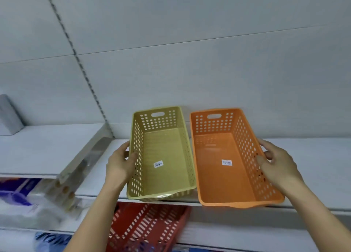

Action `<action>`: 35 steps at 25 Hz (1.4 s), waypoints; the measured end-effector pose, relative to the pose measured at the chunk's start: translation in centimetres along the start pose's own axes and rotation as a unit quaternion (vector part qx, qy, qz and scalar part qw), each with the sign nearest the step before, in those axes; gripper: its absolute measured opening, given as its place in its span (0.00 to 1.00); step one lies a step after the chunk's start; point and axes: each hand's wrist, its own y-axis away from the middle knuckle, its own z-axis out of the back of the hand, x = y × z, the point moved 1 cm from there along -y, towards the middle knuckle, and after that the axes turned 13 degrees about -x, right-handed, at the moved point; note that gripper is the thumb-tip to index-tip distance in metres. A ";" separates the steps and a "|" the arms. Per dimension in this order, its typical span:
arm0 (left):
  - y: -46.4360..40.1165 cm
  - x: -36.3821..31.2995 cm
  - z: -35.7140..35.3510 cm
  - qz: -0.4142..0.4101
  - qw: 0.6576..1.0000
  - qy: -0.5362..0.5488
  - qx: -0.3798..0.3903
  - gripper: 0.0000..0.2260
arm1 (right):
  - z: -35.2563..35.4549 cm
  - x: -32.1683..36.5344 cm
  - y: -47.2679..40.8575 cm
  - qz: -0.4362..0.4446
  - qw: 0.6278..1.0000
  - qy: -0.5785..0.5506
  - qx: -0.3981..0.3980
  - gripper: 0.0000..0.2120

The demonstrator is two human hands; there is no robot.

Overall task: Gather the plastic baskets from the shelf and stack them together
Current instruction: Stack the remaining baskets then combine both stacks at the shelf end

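Observation:
Two perforated plastic baskets stand side by side on a white shelf (313, 156), both empty with a price sticker on the floor. The yellow-green basket (167, 156) is on the left, and my left hand (120, 163) grips its left wall, thumb over the rim. The orange basket (226, 168) is on the right and juts slightly past the shelf's front edge. My right hand (275, 163) holds its right wall, fingers curled inside. A narrow gap separates the two baskets.
A red slotted basket (148, 227) lies on the shelf below, under the yellow-green one. Blurred blue and white packaged goods (20, 200) fill the lower left. A slotted upright (76, 52) runs up the grey back panel. A grey block (9, 115) sits at far left.

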 end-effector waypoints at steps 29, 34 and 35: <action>50.9 -38.4 -37.2 -0.185 0.942 0.166 0.226 0.17 | 64.6 -33.9 1.2 -0.054 0.952 -0.029 -0.302 0.22; 53.6 -46.0 -45.1 -0.202 0.937 0.193 0.212 0.18 | 72.0 -37.9 -6.1 -0.031 0.950 -0.015 -0.311 0.22; 54.1 -47.4 -46.6 -0.201 0.936 0.197 0.210 0.18 | 73.5 -38.5 -7.9 -0.025 0.951 -0.016 -0.308 0.22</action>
